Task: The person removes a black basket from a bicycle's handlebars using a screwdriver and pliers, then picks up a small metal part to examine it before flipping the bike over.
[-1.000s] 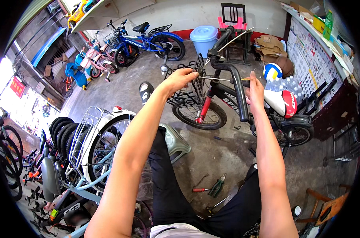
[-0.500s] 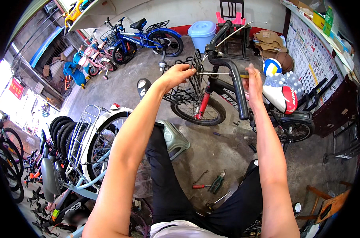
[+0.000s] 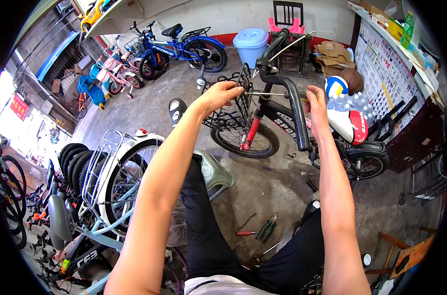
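Observation:
A black wire basket [image 3: 228, 119] is on the front of a small black and red bicycle [image 3: 277, 115]. My left hand [image 3: 222, 95] is closed at the basket's rear panel, thumb and forefinger together, with some fingertips hidden. A thin metal screwdriver [image 3: 266, 93] runs level from the basket, past the black handlebar [image 3: 298, 115]. Its yellowish handle, partly hidden, is in my right hand [image 3: 317, 105], whose fingers are bent round it. The shaft's tip is beside my left fingertips. The screw or fitting there is too small to make out.
Pliers [image 3: 267, 228] and a red-handled tool [image 3: 246, 233] lie on the floor between my legs. A grey-green stool [image 3: 216, 174] stands by my left knee. At left is a white-fendered bicycle [image 3: 116, 177]; water bottles [image 3: 351, 104] and balls [image 3: 335, 85] sit at right.
My right hand has turned, its fingers now bent further over the screwdriver handle. My left hand stays at the basket. The whole view has shifted slightly.

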Tool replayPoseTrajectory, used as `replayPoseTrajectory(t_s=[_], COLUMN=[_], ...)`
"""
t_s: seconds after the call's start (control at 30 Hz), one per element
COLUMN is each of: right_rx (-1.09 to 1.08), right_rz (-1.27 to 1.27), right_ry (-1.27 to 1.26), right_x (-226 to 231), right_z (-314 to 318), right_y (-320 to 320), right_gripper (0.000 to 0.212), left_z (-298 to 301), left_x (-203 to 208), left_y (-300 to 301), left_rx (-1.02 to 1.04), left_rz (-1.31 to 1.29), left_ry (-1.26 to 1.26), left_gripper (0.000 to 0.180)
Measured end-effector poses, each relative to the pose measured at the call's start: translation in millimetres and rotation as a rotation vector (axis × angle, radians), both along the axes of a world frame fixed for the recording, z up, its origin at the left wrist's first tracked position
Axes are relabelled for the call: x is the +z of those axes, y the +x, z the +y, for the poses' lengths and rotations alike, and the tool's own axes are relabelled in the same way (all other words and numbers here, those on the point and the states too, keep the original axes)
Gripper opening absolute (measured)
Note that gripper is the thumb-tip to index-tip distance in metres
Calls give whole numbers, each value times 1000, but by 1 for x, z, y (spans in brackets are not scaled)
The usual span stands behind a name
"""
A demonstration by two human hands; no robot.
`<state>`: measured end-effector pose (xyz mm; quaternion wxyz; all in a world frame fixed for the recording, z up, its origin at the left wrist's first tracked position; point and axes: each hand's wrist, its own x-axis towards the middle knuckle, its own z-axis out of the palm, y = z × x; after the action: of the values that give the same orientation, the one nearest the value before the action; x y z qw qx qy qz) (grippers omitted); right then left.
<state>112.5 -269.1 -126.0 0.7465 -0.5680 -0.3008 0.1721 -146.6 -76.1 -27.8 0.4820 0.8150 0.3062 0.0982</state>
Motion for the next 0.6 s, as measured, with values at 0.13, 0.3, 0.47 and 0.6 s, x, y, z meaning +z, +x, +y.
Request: replayPoseTrajectory(t_s=[0.13, 0.3, 0.47, 0.6], right_rx=[182, 24, 182, 27], right_rz=[249, 188, 278, 158], right_ry=[-155, -32, -125, 1], right_x=[17, 2, 23, 9], right_z=[-12, -3, -21, -15], right_y=[-4, 2, -15, -8], right_gripper=[35, 41, 39, 39], left_z=[2, 0, 4, 1], left_x=[0, -2, -3, -5], left_y=[-5, 2, -7, 4], left_rx=[-5, -17, -5, -31], left_rz=[15, 15, 32, 26], left_ry=[10, 6, 21, 23], left_gripper=[39, 41, 42, 40])
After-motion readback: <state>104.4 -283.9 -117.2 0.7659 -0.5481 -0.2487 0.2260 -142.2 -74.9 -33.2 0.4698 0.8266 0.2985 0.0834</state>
